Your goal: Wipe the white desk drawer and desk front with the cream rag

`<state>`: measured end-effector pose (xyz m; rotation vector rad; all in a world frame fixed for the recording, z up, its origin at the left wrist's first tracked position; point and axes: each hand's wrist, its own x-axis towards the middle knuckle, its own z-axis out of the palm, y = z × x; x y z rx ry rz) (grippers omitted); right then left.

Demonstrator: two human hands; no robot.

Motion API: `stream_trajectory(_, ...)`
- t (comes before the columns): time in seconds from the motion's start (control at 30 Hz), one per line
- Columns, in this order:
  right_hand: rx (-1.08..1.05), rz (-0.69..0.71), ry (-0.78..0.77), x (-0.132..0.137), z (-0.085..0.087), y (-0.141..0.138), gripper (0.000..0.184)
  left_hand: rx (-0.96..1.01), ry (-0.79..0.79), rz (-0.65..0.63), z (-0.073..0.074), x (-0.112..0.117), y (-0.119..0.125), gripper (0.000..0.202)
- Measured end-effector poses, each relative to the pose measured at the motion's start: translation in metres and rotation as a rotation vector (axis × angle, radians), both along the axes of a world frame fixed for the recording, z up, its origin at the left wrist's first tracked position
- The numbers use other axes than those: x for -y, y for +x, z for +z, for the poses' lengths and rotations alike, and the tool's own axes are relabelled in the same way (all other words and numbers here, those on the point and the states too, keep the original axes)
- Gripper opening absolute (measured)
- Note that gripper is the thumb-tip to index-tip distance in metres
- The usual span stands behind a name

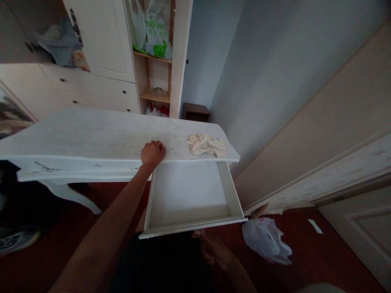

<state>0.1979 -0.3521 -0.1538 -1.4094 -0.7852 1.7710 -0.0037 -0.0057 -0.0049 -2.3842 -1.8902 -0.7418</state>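
Note:
My left hand (152, 152) rests on the front edge of a white table top (91, 134), fingers curled over the edge, a ring showing. A white drawer (191, 195) stands pulled out below the top, and its inside looks bare. My right hand (212, 248) is under the drawer's front panel, in shadow; its fingers seem curled near the front's underside, and I cannot tell what they grip. A crumpled cream cloth (207, 145) lies on the table top to the right of my left hand.
A white plastic bag (265, 240) lies on the dark red floor at right. Behind the table stand a white wardrobe (100, 40) and open shelves holding plastic bags (154, 32). A pale wall and door panel (351, 183) close off the right side.

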Motion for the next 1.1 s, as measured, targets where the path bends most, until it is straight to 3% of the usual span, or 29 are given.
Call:
stream_trajectory(0.1,0.244,0.206,0.035,0.007,0.028,0.027,0.075,0.006,-0.004,-0.009,0.002,0.002,-0.001,0.037)
stream_trajectory(0.2,0.284,0.454,0.053,0.004,0.080,0.055,0.068,0.007,-0.014,-0.012,0.004,0.004,-0.001,0.036)
stream_trajectory(0.27,0.263,0.489,0.116,-0.005,0.119,0.070,0.065,0.005,-0.020,-0.014,0.005,0.005,-0.002,0.035)
stream_trajectory(0.33,0.261,0.451,0.210,-0.024,0.154,0.081,0.061,0.000,-0.023,-0.014,0.006,0.006,-0.002,0.035)
stream_trajectory(0.43,0.361,0.144,0.417,-0.076,0.187,0.090,0.055,-0.010,-0.024,-0.018,0.007,0.006,-0.003,0.034)
stream_trajectory(0.57,0.745,-0.214,0.747,-0.174,0.201,0.095,0.061,-0.002,-0.018,-0.042,0.007,0.007,-0.005,0.034)
stream_trajectory(0.63,0.871,-0.268,0.792,-0.220,0.202,0.097,0.072,0.003,-0.013,-0.050,0.007,0.007,-0.006,0.034)
stream_trajectory(0.73,1.348,-0.082,0.610,-0.270,0.202,0.098,0.108,0.001,-0.006,-0.047,0.006,0.006,-0.006,0.034)
stream_trajectory(0.83,1.434,0.095,0.503,-0.297,0.201,0.099,0.119,-0.001,0.004,-0.044,0.005,0.006,-0.005,0.034)
stream_trajectory(0.9,1.440,0.136,0.509,-0.307,0.201,0.099,0.108,-0.005,0.008,-0.040,0.005,0.006,-0.004,0.034)
stream_trajectory(1.0,1.489,0.159,0.490,-0.313,0.204,0.097,0.074,-0.010,0.005,-0.035,0.006,0.007,-0.004,0.036)
stream_trajectory(1.1,1.470,0.041,0.519,-0.310,0.208,0.092,0.048,-0.009,-0.003,-0.037,0.008,0.008,-0.004,0.037)
